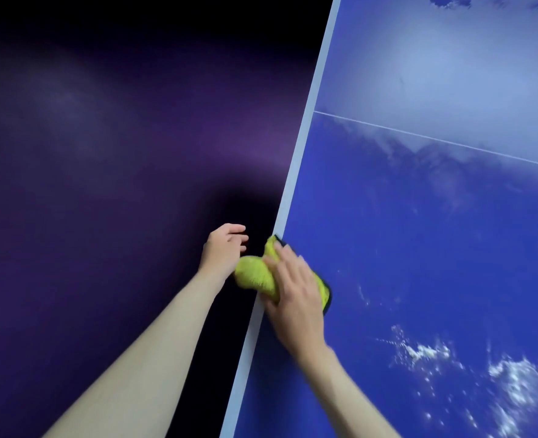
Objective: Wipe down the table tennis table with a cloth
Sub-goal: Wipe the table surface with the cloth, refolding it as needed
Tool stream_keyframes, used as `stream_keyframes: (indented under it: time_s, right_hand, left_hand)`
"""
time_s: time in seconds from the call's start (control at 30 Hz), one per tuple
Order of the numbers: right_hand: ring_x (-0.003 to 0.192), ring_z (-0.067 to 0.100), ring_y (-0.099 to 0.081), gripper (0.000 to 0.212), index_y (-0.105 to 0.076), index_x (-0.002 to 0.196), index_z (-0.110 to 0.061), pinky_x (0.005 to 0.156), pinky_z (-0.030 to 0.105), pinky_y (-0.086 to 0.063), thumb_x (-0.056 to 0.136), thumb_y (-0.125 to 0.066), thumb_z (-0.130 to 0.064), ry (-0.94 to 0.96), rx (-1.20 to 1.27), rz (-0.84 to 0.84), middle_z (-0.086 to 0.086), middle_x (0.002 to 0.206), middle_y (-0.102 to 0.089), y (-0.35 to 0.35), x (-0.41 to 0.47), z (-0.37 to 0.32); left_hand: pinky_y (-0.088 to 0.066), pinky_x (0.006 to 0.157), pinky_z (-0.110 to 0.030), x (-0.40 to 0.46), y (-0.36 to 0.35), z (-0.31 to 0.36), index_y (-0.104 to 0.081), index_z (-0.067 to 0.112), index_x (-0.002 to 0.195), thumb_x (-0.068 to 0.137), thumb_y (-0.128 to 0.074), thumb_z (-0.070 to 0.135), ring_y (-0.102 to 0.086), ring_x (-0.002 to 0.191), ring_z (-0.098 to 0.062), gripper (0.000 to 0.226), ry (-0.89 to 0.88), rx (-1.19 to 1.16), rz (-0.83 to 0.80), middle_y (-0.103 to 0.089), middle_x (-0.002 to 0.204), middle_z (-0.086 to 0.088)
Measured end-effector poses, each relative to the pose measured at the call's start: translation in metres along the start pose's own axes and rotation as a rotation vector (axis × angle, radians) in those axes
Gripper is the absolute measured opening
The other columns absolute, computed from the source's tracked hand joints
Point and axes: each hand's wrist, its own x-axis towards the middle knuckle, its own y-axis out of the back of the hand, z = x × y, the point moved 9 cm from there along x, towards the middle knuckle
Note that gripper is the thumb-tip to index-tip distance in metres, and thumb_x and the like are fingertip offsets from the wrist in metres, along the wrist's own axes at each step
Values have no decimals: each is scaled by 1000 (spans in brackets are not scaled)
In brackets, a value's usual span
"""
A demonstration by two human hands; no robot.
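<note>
A: Nearest first. White wet-looking speckles [511,384] sit on the blue table tennis table [435,248] at lower right. That patch reads as not wiped yet.

B: Hands?

A: Right hand [296,289] lies flat on the yellow-green cloth [256,275], fingers straight, pressing it onto the table right at the white edge stripe [288,191]. Part of the cloth bunches over the edge, off the surface.

B: Left?

A: Left hand [225,248] hangs off the table, just beside the overhanging bunch, fingers loosely curled. Can't tell if it touches the cloth; it isn't gripping anything I can see. So the hands are near each other, but only the right works the cloth.

B: Step?

A: Mid-wipe, at the edge of a stroke, I'd say. The overhang suggests sweeping dirt off the side, or regathering the cloth.

B: Farther out?

A: Hazy streaks [419,153] below the thin white centre line [435,140], and beyond it a broad pale sheen, glare or film, hard to say. Floor [103,184] to the left is dark purple.

B: Next move?

A: Pull the bunch back flat under the palm, then run strokes toward the speckled patch with even pressure. Risk: a loose cloth slips off the edge.
</note>
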Motion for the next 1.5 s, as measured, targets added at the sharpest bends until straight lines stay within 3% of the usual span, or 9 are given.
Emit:
stream_keyframes:
  time_s: [0.17,0.43,0.57,0.73,0.9,1.07,1.17,1.33,1.5]
  right_hand:
    - [154,14,-33,53,-57,145,-25,126,40,-29,93,-68,-32,130,-8,-58,-6,166,-37,-17,-80,-22]
    - [130,35,-56,58,-60,136,-13,113,50,-43,81,-75,-11,14,-60,128,8,142,-60,30,60,35]
    - [123,29,-56,45,-61,129,-18,115,47,-40,86,-72,-18,-72,-22,195,3,130,-64,35,66,37]
    - [147,24,-43,60,-58,141,-18,126,40,-27,84,-76,-20,-19,-23,142,2,157,-50,8,-44,6]
    - [155,15,-31,63,-57,142,-26,129,37,-21,83,-77,-22,1,37,26,-6,164,-41,-11,-174,-18]
    - [155,14,-30,58,-56,142,-29,129,35,-20,87,-75,-29,99,5,-33,-7,164,-41,-23,-260,-32]
    - [151,19,-39,54,-58,141,-24,127,41,-28,89,-73,-25,191,-31,-24,-2,161,-46,-21,-248,-28]
    - [142,28,-49,54,-59,138,-18,125,43,-30,86,-75,-16,114,-78,55,4,153,-54,-10,-171,-10]
    - [135,30,-52,46,-59,132,-18,115,45,-38,88,-72,-20,31,-108,147,2,145,-58,-3,-104,-1]
  left_hand:
    - [-59,91,-46,-33,-5,-10,-66,26,112,100,-45,12,-70,101,-18,28,28,-18,-41,-73,113,-1]
    - [-56,94,-42,-77,-14,-49,-66,23,121,107,-42,38,-68,103,-19,31,82,-217,-50,-71,111,1]
    - [-47,94,-34,-91,-28,-67,-41,25,151,109,-37,45,-61,114,-17,47,86,-345,-113,-61,128,1]
    - [-33,120,-39,-103,-35,-85,-37,35,156,77,-44,93,-49,136,-10,99,32,-284,-129,-50,151,8]
    - [-41,114,-41,-122,-33,-91,-45,27,151,101,-28,70,-55,133,-15,68,49,-456,-149,-58,146,2]
    - [-44,100,-29,-155,-28,-101,-55,23,144,106,-23,60,-58,114,1,62,-10,-186,-159,-61,134,10]
    - [-46,87,-29,-173,-19,-112,-65,22,133,108,-23,55,-60,111,-5,58,-18,-158,-73,-64,127,8]
    - [-52,97,-43,-189,19,-137,-76,24,92,107,-30,47,-68,106,-19,54,-17,-67,162,-74,106,2]
    - [-51,95,-44,-201,33,-170,-73,18,107,109,-31,42,-66,104,-19,49,35,-165,194,-71,106,0]
